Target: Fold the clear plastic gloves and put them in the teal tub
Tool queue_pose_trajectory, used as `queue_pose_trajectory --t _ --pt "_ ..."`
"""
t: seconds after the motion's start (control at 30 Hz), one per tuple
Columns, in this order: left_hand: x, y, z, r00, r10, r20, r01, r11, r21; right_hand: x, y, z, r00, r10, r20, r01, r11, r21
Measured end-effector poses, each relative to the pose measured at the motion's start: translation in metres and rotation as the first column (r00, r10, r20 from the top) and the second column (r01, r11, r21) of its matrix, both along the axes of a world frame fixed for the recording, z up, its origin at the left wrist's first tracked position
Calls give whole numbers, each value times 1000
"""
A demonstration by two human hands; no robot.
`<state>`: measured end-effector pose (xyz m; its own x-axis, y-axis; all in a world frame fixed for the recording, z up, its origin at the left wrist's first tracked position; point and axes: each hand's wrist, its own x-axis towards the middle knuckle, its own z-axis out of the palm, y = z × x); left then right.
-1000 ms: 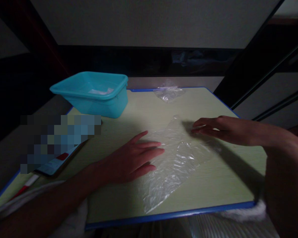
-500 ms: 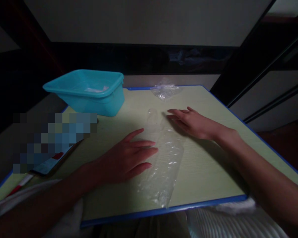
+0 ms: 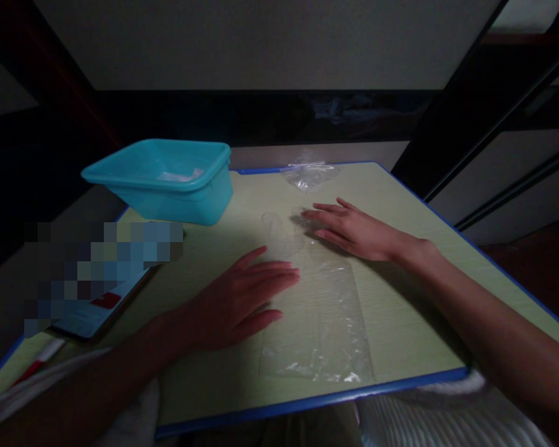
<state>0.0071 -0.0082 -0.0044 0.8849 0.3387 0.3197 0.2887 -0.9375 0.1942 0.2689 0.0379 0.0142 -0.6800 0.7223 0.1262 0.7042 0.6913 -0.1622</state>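
A clear disposable plastic glove (image 3: 326,316) lies spread on the table, its wide cuff toward the front edge and its rounded finger ends pointing away from me. My left hand (image 3: 242,298) is open, palm down, with its fingertips over the left side of the glove. Farther back, my right hand (image 3: 349,230) is open too, fingers apart, beside the glove's finger end. Its fingertips reach the thin film there. Whether either hand presses on the plastic is hard to make out.
A turquoise plastic basin (image 3: 181,198) with something pale inside stands at the back left. Crumpled clear plastic (image 3: 307,177) lies by the table's far edge. A partly blurred phone (image 3: 93,316) and a red-and-white pen (image 3: 41,360) are at left. The table (image 3: 414,298) has blue edging.
The glove's cuff has spread out wider and flatter, and its finger parts have come farther apart. My right hand has shifted slightly left; my left hand has barely moved.
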Motion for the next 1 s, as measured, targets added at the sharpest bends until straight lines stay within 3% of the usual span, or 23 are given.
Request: queue_pose_trajectory --t 0.1,0.27,0.4,0.53,0.73,1.0 --pt "-6 9 -3 986 147 83 -149 988 28 4 -11 14 992 98 -78 -99 995 -14" --pt "-7 14 -5 961 245 125 -252 966 49 3 -37 34 962 225 -158 -259 932 -252" --pt "-5 12 -6 958 259 121 -266 963 46 -3 -57 38 927 358 -114 -364 785 -501" --pt "-6 12 -6 957 258 129 -264 964 28 -7 -70 34 852 520 -66 -438 637 -634" --pt "-6 11 -7 967 227 114 -228 974 -3 -14 -75 29 811 583 50 -439 663 -606" --pt "-4 11 -7 967 209 147 -212 977 11 -17 -72 23 802 597 27 -458 643 -614"
